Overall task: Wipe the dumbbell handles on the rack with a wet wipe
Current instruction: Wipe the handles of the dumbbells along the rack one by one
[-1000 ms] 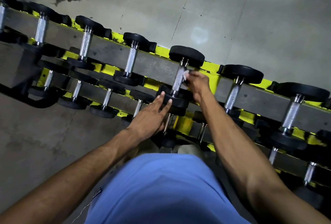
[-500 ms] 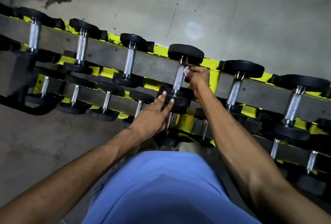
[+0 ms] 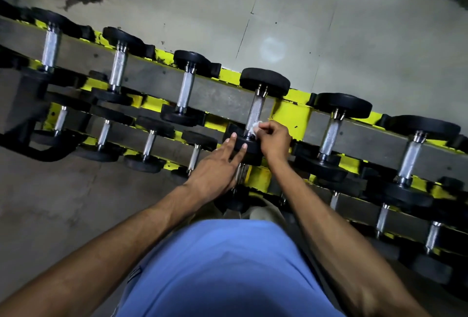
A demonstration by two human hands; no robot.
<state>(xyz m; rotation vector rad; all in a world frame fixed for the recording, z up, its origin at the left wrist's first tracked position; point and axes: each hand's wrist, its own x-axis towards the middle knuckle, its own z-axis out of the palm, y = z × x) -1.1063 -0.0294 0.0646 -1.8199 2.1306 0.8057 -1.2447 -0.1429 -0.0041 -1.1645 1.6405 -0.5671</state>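
White wet wipe [image 3: 255, 127] sits pinched in the closed fingers of the right hand [image 3: 274, 139], pressed against the near end of a knurled steel handle [image 3: 255, 111] just above centre frame. The left hand [image 3: 220, 164] lies flat and spread, holding nothing, fingertips steadying that dumbbell's near black head [image 3: 249, 148]. Wiping this handle seems the step in hand. Next, likely a stroke up toward the far head [image 3: 264, 81], then on along the yellow rack [image 3: 291, 111] to the neighbouring dumbbell [image 3: 331, 132] at right.

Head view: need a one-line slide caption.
Right hand presses a wet wipe to the near end of a dumbbell handle while the left hand steadies its near head.
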